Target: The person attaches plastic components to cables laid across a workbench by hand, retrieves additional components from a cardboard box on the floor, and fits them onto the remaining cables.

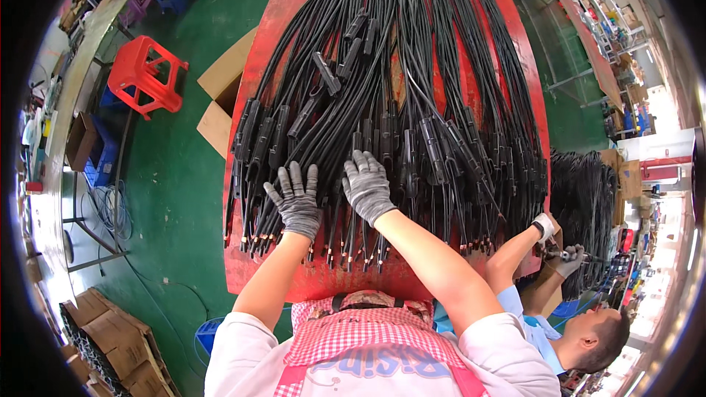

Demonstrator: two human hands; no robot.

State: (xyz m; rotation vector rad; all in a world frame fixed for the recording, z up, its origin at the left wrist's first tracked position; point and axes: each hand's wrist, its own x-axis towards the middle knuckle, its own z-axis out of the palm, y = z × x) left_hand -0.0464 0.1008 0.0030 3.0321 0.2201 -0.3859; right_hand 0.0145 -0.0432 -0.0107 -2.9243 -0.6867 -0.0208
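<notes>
Green factory floor (169, 176) surrounds the long red table (294, 279) at which we stand, and nearly all of its top is buried under black cables (412, 66) that run away from us in thick bundles, their black connector housings (434, 151) crowded in a band across the middle and their copper-tipped ends (353, 254) lined up near our edge. Our 2 hands wear grey knit gloves. Our left hand (296, 198) lies flat with the fingers spread wide on the cables, closed around nothing; our right hand (366, 185) rests just beside it, fingers loosely curled over a few cables, though we cannot tell whether it truly grips one. We judge tangling to be the main risk: the strands cross and overlap, so lifting 1 could drag its neighbours and pull the aligned ends out of row. Cables at the left edge already droop over the table rim and could slide off toward the cardboard box (220, 103) and red stool (145, 73). A co-worker's gloved hand (570, 259) works close at the right corner, so a sudden tug there could disturb that side too.
</notes>
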